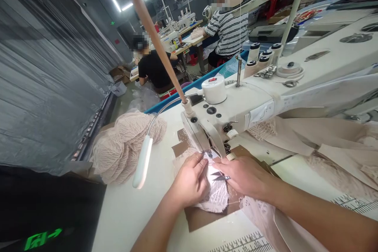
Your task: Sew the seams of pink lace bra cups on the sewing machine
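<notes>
Under the needle of a white sewing machine [212,138] lies a pale pink lace piece [217,199], lit brightly. My left hand [190,181] is closed on the left edge of this lace, thumb and fingers together close to the presser foot. Across from it, my right hand [246,175] curls around thread snips [221,177], whose dark pointed blades stick out to the left over the lace. The fingertips of that hand also rest at the fabric by the foot. Its handle part is hidden in the palm.
Stacked lace pieces [126,145] lie left of a bendy lamp [143,161]. More beige fabric [295,134] is on the right, below the machine arm. Thread spools [262,57] and scissors [267,73] sit on top. Two people work at machines beyond.
</notes>
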`<action>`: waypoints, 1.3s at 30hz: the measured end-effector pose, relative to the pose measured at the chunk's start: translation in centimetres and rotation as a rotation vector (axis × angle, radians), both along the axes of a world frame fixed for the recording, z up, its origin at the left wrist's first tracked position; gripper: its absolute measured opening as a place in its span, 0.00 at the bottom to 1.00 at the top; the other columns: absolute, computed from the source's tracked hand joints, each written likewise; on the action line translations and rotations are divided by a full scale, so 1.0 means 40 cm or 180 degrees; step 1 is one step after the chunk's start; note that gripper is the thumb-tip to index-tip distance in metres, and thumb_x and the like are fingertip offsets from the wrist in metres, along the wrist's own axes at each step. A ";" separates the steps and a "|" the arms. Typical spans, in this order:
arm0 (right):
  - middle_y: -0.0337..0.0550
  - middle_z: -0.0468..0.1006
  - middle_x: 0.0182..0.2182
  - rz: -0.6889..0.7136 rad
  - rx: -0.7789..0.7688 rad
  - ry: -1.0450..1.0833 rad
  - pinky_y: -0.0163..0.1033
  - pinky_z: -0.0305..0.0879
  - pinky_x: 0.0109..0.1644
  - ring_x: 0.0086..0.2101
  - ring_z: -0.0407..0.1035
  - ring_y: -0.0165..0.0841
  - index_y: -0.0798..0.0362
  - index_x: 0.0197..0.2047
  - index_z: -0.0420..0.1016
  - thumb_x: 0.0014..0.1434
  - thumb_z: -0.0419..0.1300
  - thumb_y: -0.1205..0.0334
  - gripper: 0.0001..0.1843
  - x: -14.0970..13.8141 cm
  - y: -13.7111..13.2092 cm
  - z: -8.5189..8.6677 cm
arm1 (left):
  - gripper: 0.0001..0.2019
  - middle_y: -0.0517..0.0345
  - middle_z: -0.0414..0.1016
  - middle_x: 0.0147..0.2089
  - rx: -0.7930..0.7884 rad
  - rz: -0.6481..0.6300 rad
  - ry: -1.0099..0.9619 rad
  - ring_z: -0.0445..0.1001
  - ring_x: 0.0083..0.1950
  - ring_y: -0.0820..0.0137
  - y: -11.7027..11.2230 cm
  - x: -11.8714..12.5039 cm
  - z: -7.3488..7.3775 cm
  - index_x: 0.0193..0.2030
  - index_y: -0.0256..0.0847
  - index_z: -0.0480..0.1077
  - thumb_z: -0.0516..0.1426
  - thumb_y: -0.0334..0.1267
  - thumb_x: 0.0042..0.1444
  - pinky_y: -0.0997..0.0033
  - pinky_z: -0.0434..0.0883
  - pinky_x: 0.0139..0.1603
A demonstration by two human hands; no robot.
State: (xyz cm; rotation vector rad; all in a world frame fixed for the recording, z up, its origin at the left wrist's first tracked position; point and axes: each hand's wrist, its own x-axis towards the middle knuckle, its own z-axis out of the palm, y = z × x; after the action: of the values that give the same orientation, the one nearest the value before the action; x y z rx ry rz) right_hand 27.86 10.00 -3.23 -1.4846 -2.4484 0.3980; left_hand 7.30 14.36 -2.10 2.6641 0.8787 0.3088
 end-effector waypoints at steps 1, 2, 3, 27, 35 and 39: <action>0.44 0.78 0.32 -0.0020 0.0009 -0.0024 0.37 0.49 0.28 0.28 0.69 0.35 0.50 0.47 0.74 0.52 0.52 0.72 0.20 0.000 0.001 -0.004 | 0.23 0.37 0.67 0.55 -0.0032 0.0031 -0.0005 0.68 0.55 0.55 0.000 0.001 0.000 0.57 0.31 0.65 0.51 0.29 0.52 0.51 0.68 0.59; 0.43 0.78 0.31 -0.0042 0.0013 -0.0040 0.37 0.48 0.28 0.27 0.68 0.35 0.50 0.47 0.74 0.52 0.52 0.73 0.21 -0.001 0.001 -0.009 | 0.23 0.37 0.67 0.54 -0.0060 0.0064 -0.0009 0.68 0.55 0.55 0.000 0.002 0.000 0.56 0.31 0.65 0.51 0.30 0.52 0.50 0.68 0.58; 0.43 0.78 0.30 -0.0067 0.0009 -0.0044 0.38 0.48 0.28 0.27 0.68 0.35 0.50 0.46 0.75 0.51 0.51 0.74 0.21 -0.002 0.002 -0.012 | 0.21 0.38 0.67 0.54 -0.0085 0.0095 -0.0009 0.68 0.54 0.55 0.000 0.004 0.000 0.56 0.32 0.65 0.51 0.31 0.53 0.50 0.68 0.57; 0.43 0.76 0.26 -0.0200 -0.0293 0.0221 0.36 0.49 0.26 0.24 0.64 0.32 0.52 0.36 0.75 0.54 0.51 0.70 0.12 -0.004 -0.002 0.013 | 0.26 0.41 0.69 0.55 0.0115 -0.0165 0.0307 0.67 0.55 0.53 0.015 -0.007 0.010 0.58 0.36 0.64 0.52 0.30 0.50 0.45 0.67 0.57; 0.44 0.78 0.30 -0.0178 -0.0248 0.0285 0.36 0.54 0.30 0.28 0.69 0.34 0.52 0.35 0.74 0.56 0.50 0.70 0.12 -0.011 -0.005 -0.005 | 0.23 0.40 0.68 0.59 0.0445 -0.0224 0.0180 0.65 0.59 0.54 -0.008 0.001 -0.018 0.59 0.30 0.64 0.50 0.35 0.57 0.50 0.66 0.60; 0.43 0.78 0.30 -0.0209 -0.0319 0.0288 0.36 0.54 0.29 0.28 0.69 0.33 0.51 0.35 0.74 0.55 0.50 0.70 0.11 -0.011 -0.004 -0.003 | 0.22 0.40 0.69 0.58 0.0516 -0.0209 0.0172 0.67 0.58 0.54 -0.001 0.004 -0.019 0.58 0.31 0.65 0.51 0.34 0.56 0.49 0.66 0.59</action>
State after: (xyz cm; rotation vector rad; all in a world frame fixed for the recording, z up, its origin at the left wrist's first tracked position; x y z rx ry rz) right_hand 27.43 9.84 -3.36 -1.5464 -2.3344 0.5692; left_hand 7.47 14.32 -2.85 2.8565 0.8115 0.3058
